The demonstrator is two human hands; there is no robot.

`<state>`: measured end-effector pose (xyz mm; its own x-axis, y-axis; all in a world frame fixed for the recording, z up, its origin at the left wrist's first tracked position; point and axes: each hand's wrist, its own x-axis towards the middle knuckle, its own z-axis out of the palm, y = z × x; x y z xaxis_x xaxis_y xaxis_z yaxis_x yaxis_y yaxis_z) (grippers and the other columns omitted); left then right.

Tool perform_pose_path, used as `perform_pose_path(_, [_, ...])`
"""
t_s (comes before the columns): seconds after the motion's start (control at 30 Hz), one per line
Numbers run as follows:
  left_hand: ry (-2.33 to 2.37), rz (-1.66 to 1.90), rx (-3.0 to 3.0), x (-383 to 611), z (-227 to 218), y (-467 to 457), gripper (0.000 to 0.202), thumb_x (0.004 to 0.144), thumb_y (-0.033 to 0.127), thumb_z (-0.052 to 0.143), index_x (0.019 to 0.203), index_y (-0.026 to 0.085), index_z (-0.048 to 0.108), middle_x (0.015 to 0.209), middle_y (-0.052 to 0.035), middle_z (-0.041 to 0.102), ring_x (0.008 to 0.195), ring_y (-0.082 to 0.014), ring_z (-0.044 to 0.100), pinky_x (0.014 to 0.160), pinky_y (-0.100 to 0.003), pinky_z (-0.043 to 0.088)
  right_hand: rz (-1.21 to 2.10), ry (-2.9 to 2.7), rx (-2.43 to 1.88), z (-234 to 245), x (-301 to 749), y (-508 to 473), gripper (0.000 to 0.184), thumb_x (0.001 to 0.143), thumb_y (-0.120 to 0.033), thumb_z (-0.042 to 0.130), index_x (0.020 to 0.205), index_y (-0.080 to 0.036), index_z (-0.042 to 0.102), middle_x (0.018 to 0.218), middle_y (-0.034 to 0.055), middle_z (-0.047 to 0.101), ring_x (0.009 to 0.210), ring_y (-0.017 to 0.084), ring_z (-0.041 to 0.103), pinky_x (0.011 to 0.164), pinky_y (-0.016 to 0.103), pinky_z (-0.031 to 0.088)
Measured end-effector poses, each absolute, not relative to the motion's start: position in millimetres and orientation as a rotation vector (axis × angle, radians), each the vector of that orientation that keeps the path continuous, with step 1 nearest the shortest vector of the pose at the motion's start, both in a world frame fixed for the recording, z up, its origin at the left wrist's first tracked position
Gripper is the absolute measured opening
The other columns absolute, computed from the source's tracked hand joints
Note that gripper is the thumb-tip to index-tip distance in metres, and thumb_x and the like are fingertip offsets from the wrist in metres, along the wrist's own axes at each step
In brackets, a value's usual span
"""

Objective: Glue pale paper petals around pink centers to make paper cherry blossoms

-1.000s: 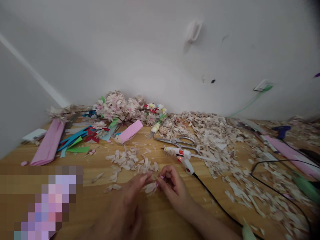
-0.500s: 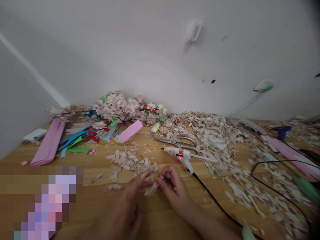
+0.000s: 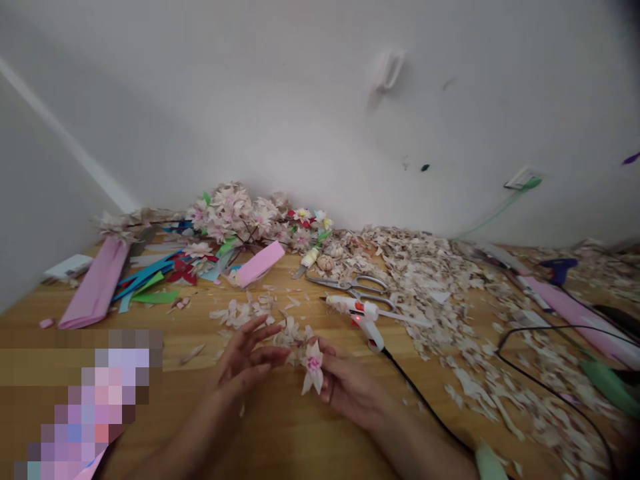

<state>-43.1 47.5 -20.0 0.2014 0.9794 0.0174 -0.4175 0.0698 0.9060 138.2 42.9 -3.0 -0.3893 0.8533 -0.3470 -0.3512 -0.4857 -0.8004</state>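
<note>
A small handmade flower (image 3: 313,367) with pale petals and a pink centre is pinched in my right hand (image 3: 345,383), its face turned toward me. To its left, my left hand (image 3: 250,357) hangs apart from the flower with fingers spread, holding nothing. Just beyond both hands lies a loose scatter of dry pale petals (image 3: 240,312). A white glue gun (image 3: 367,323) with a small red light rests on the table past my right hand, its black cord running toward me. Behind it lie metal scissors (image 3: 357,285).
Finished pale flowers (image 3: 230,213) are heaped at the back wall. A large spread of dry petals (image 3: 425,267) covers the right side. Pink paper (image 3: 97,283), blue strips (image 3: 145,273) and a pink folded piece (image 3: 261,263) lie left. A blue glue gun (image 3: 559,269) sits far right.
My left hand has drawn back leftward from the flower and its fingers have spread. My right hand has turned the flower so its pink centre faces me.
</note>
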Motion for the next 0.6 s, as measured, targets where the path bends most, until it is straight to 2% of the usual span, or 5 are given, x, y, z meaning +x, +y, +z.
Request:
perform_pose_path(0.13, [1.058, 1.347, 0.661, -48, 2, 51, 0.03, 0.064, 0.024, 0.072, 0.092, 0.023, 0.062, 0.077, 0.0045, 0.062, 0.059, -0.0065, 0.059, 0.061, -0.018, 0.051, 1.889, -1.017, -1.055, -13, 139, 43, 0.033, 0.066, -0.046, 0.067, 0.073, -0.022, 0.045, 0.057, -0.0073, 0.044, 0.041, 0.006, 0.035, 0.039, 0.018, 0.029])
perform_pose_path(0.23, [1.177, 1.389, 0.595, -60, 6, 61, 0.027, 0.057, 0.024, 0.077, 0.079, 0.019, 0.063, 0.063, 0.0072, 0.057, 0.05, -0.003, 0.052, 0.049, -0.01, 0.044, 1.727, -1.318, -1.137, -21, 137, 41, 0.03, 0.069, -0.044, 0.065, 0.07, -0.021, 0.045, 0.058, -0.006, 0.049, 0.043, 0.007, 0.039, 0.04, 0.019, 0.03])
perform_pose_path(0.4, [1.175, 1.454, 0.6, -75, 7, 73, 0.027, 0.055, 0.03, 0.077, 0.072, 0.018, 0.06, 0.048, 0.0106, 0.046, 0.041, -0.0024, 0.038, 0.041, -0.01, 0.037, 1.196, -1.879, -1.406, -17, 135, 36, 0.005, 0.077, -0.021, 0.057, 0.073, -0.02, 0.054, 0.064, -0.0016, 0.057, 0.06, 0.013, 0.051, 0.054, 0.023, 0.035])
perform_pose_path(0.5, [1.214, 1.485, 0.64, -78, 10, 74, 0.03, 0.053, 0.033, 0.077, 0.074, 0.018, 0.061, 0.048, 0.0106, 0.044, 0.042, -0.0031, 0.036, 0.043, -0.011, 0.038, 0.991, -2.062, -1.456, -13, 136, 35, 0.005, 0.077, -0.023, 0.059, 0.074, -0.02, 0.058, 0.061, -0.0021, 0.058, 0.056, 0.013, 0.05, 0.052, 0.023, 0.032])
perform_pose_path(0.6, [1.278, 1.518, 0.712, -81, 12, 76, 0.033, 0.058, 0.039, 0.073, 0.081, 0.018, 0.062, 0.049, 0.0095, 0.043, 0.044, -0.0048, 0.037, 0.043, -0.012, 0.037, 0.974, -2.096, -1.456, -12, 137, 35, 0.006, 0.078, -0.025, 0.059, 0.075, -0.02, 0.059, 0.057, -0.0033, 0.057, 0.051, 0.012, 0.049, 0.05, 0.022, 0.032])
